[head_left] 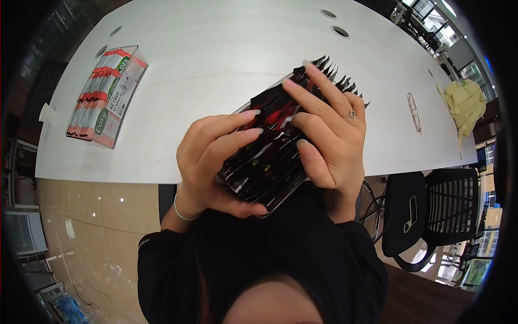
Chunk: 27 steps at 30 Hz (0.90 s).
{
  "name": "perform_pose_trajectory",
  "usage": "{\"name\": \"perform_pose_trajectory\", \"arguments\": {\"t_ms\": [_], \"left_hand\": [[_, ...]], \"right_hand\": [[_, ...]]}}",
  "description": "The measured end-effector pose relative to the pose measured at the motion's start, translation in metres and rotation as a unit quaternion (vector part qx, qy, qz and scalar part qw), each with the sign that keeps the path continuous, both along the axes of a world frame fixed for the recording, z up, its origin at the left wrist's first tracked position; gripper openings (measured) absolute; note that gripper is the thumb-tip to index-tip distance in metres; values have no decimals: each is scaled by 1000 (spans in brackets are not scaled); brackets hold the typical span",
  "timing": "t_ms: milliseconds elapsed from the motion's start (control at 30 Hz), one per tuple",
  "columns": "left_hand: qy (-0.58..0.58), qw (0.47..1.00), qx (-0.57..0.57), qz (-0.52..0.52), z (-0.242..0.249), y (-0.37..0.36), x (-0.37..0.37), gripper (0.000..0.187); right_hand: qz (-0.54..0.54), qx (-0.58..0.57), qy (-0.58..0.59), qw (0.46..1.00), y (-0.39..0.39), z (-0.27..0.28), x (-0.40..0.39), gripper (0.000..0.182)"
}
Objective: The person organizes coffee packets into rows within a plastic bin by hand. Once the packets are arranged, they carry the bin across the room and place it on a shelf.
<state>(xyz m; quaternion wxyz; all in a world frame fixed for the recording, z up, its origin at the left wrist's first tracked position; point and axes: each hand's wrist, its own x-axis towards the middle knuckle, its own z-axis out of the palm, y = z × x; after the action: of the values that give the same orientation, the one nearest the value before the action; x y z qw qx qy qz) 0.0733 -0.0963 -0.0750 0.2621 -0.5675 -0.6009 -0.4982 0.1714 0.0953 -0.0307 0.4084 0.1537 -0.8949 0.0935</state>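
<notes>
A clear box packed with glossy black packets (268, 156) is held up at the table's front edge, close to my body, tilted. My left hand (208, 162) wraps around its left side, with the thumb at the lower corner and the fingertips over the packets. Over the upper right part lies my right hand (334, 127), its thumb bent in and two fingers reaching across to the far edge, gripping the packets. Jagged packet ends stick out at the upper right. The box's underside is hidden.
On the white table (216, 43), a clear box of red and white sachets (102, 97) stands at left. Glasses (414, 112) and a yellow cloth bag (463, 105) lie at right. A black chair (431, 210), with an object on its seat, stands at lower right.
</notes>
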Motion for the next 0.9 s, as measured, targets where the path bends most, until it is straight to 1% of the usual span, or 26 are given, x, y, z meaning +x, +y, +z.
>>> {"name": "perform_pose_trajectory", "arguments": {"t_ms": [133, 433, 500, 633, 700, 833, 900], "left_hand": [[0, 1000, 2, 0, -1, 0, -1, 75], [-5, 1000, 4, -3, -1, 0, -1, 74], [-5, 1000, 4, -5, -1, 0, -1, 74], [-6, 1000, 6, -4, -1, 1, -1, 73], [-4, 1000, 6, -3, -1, 1, -1, 72], [-2, 1000, 6, -5, -1, 1, -1, 72], [-2, 1000, 6, -4, 0, 1, -1, 72]], "right_hand": [[-4, 8, -2, 1000, 1, -3, -1, 20], [17, -5, 58, 998, 3, -13, -4, 24], [22, -33, 58, 998, 2, -13, -4, 29], [12, -32, 47, 998, -1, -7, -5, 33], [-6, -9, 6, 1000, -2, -5, -3, 43], [-8, -17, -23, 1000, -1, -3, 0, 42], [16, -4, 2, 1000, 1, -2, -2, 28]]}}
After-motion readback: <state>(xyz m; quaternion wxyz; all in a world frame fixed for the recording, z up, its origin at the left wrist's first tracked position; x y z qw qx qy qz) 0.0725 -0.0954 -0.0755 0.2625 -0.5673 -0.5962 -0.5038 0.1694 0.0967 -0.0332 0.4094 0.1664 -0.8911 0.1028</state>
